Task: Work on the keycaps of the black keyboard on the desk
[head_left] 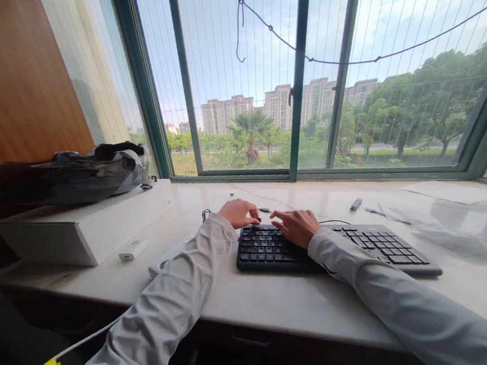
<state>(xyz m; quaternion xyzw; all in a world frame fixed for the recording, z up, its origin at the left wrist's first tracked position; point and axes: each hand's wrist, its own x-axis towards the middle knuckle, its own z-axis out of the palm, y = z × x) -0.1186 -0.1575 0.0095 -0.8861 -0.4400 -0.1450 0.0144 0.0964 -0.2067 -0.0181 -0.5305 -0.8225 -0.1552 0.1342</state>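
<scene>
A black keyboard lies on the white marble-like counter, its cable leaving from the back edge. My left hand is at the keyboard's top left corner, fingers bent together at a small black piece, perhaps a keycap. Whether it is lifted off the keyboard is hard to tell. My right hand rests over the upper middle keys, palm down. Its index finger reaches out toward the left hand, and nothing shows in it. Just behind the fingers lies a slim dark stick-like item.
To the left, a white box carries a dark bag-like bundle. A white adapter-like block sits beside it. On the right are a small grey device, a thin tool, clear plastic bags and paper. Windows stand behind.
</scene>
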